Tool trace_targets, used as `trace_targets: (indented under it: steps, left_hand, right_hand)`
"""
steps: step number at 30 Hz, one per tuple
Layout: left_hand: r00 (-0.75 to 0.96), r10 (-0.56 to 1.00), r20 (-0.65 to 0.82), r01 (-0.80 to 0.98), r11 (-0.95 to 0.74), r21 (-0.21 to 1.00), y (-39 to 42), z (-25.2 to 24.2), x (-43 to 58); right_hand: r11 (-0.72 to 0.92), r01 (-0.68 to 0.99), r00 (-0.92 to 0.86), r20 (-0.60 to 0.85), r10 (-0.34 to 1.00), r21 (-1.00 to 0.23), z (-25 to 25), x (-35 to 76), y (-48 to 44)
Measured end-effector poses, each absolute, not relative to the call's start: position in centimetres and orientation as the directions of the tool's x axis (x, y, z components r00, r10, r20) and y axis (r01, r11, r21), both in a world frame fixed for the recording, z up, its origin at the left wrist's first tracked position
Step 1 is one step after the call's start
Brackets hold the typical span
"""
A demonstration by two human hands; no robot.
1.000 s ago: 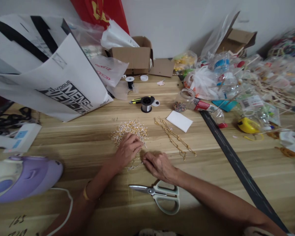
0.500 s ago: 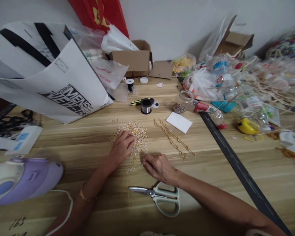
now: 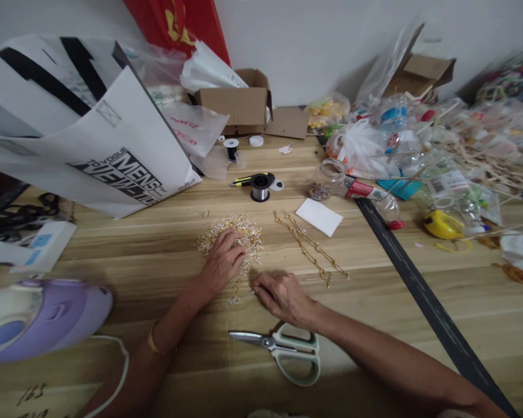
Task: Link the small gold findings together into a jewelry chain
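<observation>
A loose pile of small gold and clear bead pieces [image 3: 250, 232] lies on the wooden table. Over its front part rests my left hand [image 3: 224, 255], its fingers bent down into the pieces and a little apart; nothing shows in them. To its right, my right hand [image 3: 283, 295] lies on the table with thumb and fingers pinched at the end of a thin silver chain [image 3: 237, 300]. Small gold rings [image 3: 236, 285] lie just above that chain. Scissors [image 3: 283, 351] with pale green handles sit below my right hand. Gold beaded chains [image 3: 307, 247] lie to the right.
A wire spool [image 3: 260, 188], a utility knife [image 3: 243, 181] and a folded white paper [image 3: 319, 217] lie beyond the pile. A jar of beads [image 3: 325, 180] stands near plastic bottles and sticks. At left are a large white bag [image 3: 126, 145] and a purple appliance [image 3: 70, 316].
My left hand has shifted slightly to the right over the pile, its fingers a little more spread. My right hand stays in place with its pinch. The view has shifted a little.
</observation>
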State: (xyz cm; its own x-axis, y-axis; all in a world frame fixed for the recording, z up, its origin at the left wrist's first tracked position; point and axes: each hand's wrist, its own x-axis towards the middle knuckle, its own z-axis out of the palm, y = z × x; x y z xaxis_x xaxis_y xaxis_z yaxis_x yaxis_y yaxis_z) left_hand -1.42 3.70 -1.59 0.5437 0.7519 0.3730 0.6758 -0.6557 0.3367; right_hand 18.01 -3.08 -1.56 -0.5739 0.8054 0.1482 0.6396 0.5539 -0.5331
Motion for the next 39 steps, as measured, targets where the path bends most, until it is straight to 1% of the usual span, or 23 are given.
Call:
trace_targets:
  steps: [3,7,10,15,19,23,27,35,39]
  left_hand:
    - [0.531,0.758,0.380,0.657,-0.651,0.380,3.9,-1.6,-1.5]
    - [0.480,0.781,0.400,0.625,-0.624,0.469,4.0,-1.3,-1.5]
    - [0.452,0.805,0.383,0.608,-0.593,0.528,4.0,-0.8,-1.5]
    - [0.406,0.841,0.358,0.623,-0.541,0.565,3.9,-0.8,-1.7]
    - [0.403,0.831,0.383,0.659,-0.554,0.508,3.9,-1.3,-1.9]
    - [0.485,0.779,0.397,0.657,-0.624,0.423,4.0,-1.3,-2.1]
    - [0.571,0.732,0.372,0.632,-0.681,0.370,3.8,-0.9,-1.8]
    - [0.649,0.698,0.302,0.654,-0.715,0.248,3.5,-0.4,-1.7]
    - [0.668,0.681,0.298,0.651,-0.730,0.208,3.6,-0.4,-1.9]
  right_hand:
    - [0.557,0.641,-0.575,0.150,0.804,-0.528,-1.6,18.0,-3.1]
    - [0.562,0.643,-0.575,0.156,0.803,-0.521,-1.6,18.0,-3.1]
    - [0.561,0.644,-0.571,0.163,0.805,-0.520,-1.6,18.0,-3.0]
    - [0.563,0.636,-0.571,0.169,0.803,-0.527,-1.7,18.0,-3.0]
    - [0.552,0.642,-0.565,0.157,0.810,-0.532,-1.7,18.0,-3.1]
    - [0.558,0.629,-0.576,0.158,0.802,-0.542,-1.7,18.0,-3.1]
    - [0.553,0.633,-0.573,0.152,0.805,-0.542,-1.6,18.0,-3.0]
    - [0.556,0.633,-0.578,0.149,0.803,-0.539,-1.7,18.1,-3.0]
    - [0.557,0.638,-0.575,0.154,0.804,-0.531,-1.7,18.1,-3.0]
